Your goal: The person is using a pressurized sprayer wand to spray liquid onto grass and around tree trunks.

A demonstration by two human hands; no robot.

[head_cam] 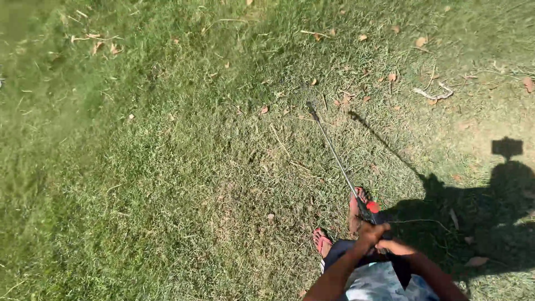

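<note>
Both hands are gripping the near end of a long thin spray wand: the left hand is wrapping closed around its black handle just behind the red trigger piece, and the right hand is lying right behind the left, fingers curled, though what exactly it is clasping is hard to tell. From the handle, the wand is reaching forward and to the left, its tip hanging low over the grass. Beside the handle, the person's sandalled feet are standing on the turf, and their shadow is falling to the right of it. Dry leaves are lying beyond the tip. Judging by the grip, keeping the tip low and level and sweeping slowly would give even coverage; standing clear of the wetted patch also seems wise.
</note>
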